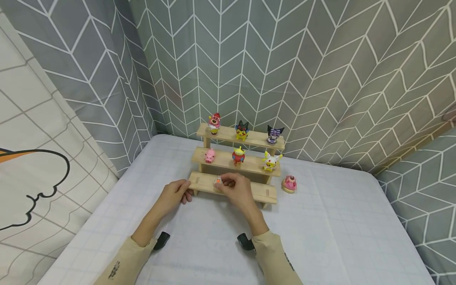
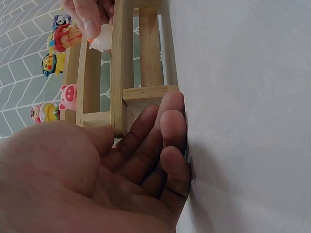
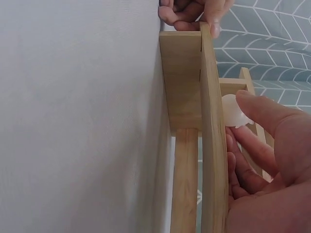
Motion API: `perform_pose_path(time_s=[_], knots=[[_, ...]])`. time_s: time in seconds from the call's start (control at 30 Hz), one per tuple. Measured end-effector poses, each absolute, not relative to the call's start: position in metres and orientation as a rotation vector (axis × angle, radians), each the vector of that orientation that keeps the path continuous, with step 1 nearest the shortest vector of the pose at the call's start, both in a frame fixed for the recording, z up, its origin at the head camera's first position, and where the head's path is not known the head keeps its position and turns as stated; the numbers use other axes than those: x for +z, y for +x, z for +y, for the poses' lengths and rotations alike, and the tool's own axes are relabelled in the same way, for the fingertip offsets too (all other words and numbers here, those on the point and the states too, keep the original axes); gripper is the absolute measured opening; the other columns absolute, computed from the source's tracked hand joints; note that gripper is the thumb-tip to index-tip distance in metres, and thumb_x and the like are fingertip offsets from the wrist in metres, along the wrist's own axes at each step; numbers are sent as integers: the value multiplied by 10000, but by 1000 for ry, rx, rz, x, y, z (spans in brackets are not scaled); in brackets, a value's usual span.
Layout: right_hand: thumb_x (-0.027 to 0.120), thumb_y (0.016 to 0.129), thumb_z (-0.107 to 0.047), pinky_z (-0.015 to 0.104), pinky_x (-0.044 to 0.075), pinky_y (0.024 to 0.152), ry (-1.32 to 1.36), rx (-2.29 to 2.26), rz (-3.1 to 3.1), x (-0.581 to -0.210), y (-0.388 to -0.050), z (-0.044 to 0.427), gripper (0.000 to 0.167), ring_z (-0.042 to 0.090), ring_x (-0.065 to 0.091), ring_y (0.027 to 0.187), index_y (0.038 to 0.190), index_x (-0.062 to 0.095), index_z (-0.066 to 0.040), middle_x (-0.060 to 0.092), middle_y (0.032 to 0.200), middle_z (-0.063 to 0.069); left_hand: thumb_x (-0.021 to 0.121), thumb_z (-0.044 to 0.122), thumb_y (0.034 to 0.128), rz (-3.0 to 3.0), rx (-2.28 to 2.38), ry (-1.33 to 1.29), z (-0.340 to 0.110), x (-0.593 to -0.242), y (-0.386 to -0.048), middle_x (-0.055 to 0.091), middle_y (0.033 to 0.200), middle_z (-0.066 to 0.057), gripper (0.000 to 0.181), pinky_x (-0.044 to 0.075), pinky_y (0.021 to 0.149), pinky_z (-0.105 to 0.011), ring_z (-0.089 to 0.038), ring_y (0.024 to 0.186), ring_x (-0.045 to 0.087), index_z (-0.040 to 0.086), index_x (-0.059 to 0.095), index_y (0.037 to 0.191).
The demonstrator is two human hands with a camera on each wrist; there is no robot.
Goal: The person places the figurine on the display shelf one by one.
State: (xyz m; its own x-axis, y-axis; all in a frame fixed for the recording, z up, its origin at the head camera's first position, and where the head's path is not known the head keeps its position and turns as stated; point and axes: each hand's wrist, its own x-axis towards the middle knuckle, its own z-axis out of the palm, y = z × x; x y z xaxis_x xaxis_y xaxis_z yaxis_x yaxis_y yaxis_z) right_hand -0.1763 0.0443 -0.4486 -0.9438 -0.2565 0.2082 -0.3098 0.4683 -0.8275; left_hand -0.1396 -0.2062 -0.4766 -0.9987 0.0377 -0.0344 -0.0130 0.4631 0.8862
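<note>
A three-tier wooden display shelf (image 1: 206,182) stands on the table. At the left end of its lowest tier, my left hand (image 1: 176,194) holds the board's end, thumb at the top edge and fingers below; the left wrist view shows those fingers (image 2: 172,128) loosely bent. My right hand (image 1: 239,189) pinches a small white figurine (image 1: 218,180) with a bit of orange, on the lowest tier left of its middle. In the right wrist view the figurine (image 3: 234,110) sits between thumb and fingers, its base against or just over the board; contact cannot be told.
A pink pig (image 1: 209,156), a red-suited figurine (image 1: 238,156) and a white-and-yellow one (image 1: 271,161) stand on the middle tier. Three more figurines, one purple and black (image 1: 274,134), line the top tier. A pink figurine (image 1: 290,183) lies on the table right of the shelf.
</note>
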Motion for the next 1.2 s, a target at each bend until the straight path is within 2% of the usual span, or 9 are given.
perform_pose_path(time_s=[0.27,0.53,0.87,1.07,1.2], knots=[[860,905,-204,254,544,764,531,1493,-2655,-449,-177,45,225,122,657,833,1081,800,-78,752,911,26,471,284,1149,2655,1591,18,-206,-477,-140,720,753,-86,413,514,600,-246,-153,623,619,-12,672,942],[857,908,-213,258,571,808,514,1523,-2662,-448,-176,54,236,140,701,890,1120,806,-122,778,1007,16,468,281,1150,2644,1597,27,-205,-479,-142,722,757,-88,413,525,607,-246,-146,628,626,-12,675,945],[830,936,-196,254,578,820,596,1494,-2655,-447,-174,64,213,150,711,904,1131,808,-113,773,1021,26,463,281,1151,2664,1586,33,-206,-478,-141,718,741,-77,418,517,611,-250,-146,617,627,-2,676,931],[810,943,-131,233,565,783,609,1480,-2654,-445,-170,79,176,142,690,875,1116,811,-98,768,978,9,470,287,1148,2676,1574,45,-206,-477,-140,718,739,-81,419,502,610,-256,-149,611,621,-2,674,925],[795,957,-142,225,567,800,598,1483,-2674,-444,-168,98,164,126,694,903,1120,815,-128,778,1015,-6,464,286,1151,2674,1576,37,-206,-476,-140,718,744,-84,419,505,615,-253,-149,614,623,1,673,926]])
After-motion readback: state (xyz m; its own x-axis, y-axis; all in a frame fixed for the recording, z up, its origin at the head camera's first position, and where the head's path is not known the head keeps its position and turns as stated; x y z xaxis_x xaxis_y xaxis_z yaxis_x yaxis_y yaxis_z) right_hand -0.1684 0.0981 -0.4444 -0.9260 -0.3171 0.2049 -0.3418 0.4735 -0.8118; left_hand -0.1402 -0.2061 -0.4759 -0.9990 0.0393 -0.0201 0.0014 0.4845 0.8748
